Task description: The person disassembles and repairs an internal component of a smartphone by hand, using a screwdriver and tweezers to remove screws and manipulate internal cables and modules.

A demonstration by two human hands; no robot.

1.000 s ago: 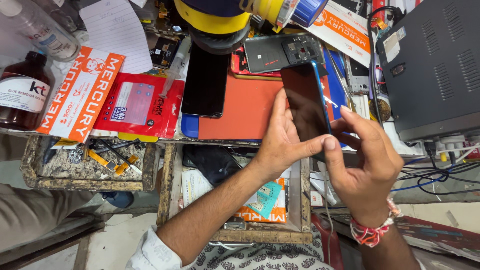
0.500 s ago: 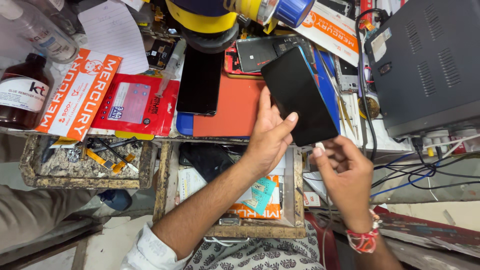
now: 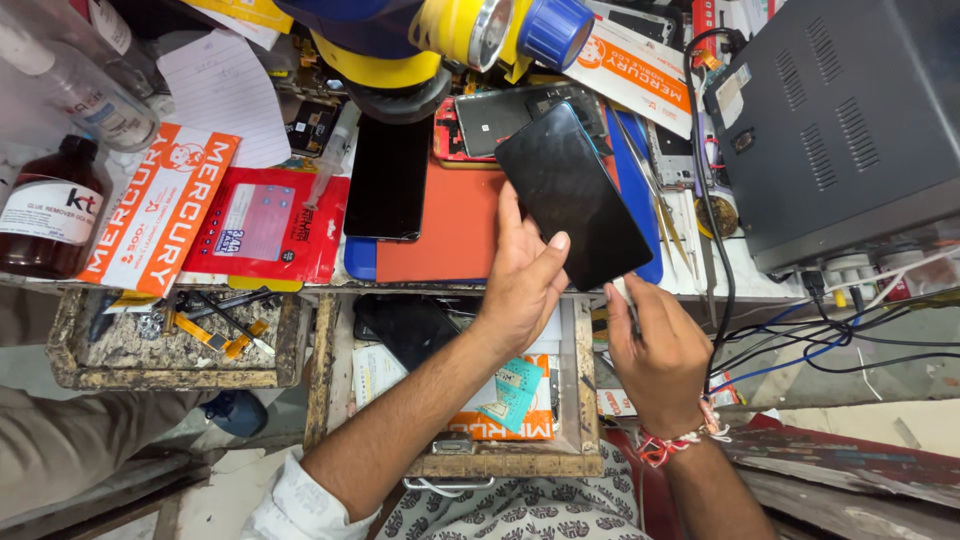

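A black phone (image 3: 572,196) is gripped by the fingers (image 3: 556,244) and thumb of the left hand (image 3: 520,280), held tilted and screen-up above the front edge of a crowded repair bench (image 3: 690,275), over an orange mat (image 3: 440,225). The right hand (image 3: 655,350) is held just below the phone's lower corner, its fingers pinched together around something thin; whether a tool or a small part is held there cannot be told. A second dark phone (image 3: 389,178) is laid flat on the mat's left side, with a red packet (image 3: 262,222) beside it and a brown bottle (image 3: 48,205) near the bench's left edge. A grey metal box (image 3: 850,120) is stood at the right edge, wires trailing from it. The phone is supported along one side only, so it could slip into the open wooden drawer (image 3: 322,370) below. The underside of the phone is hidden, and both forearms are cut off by the frame's lower edge
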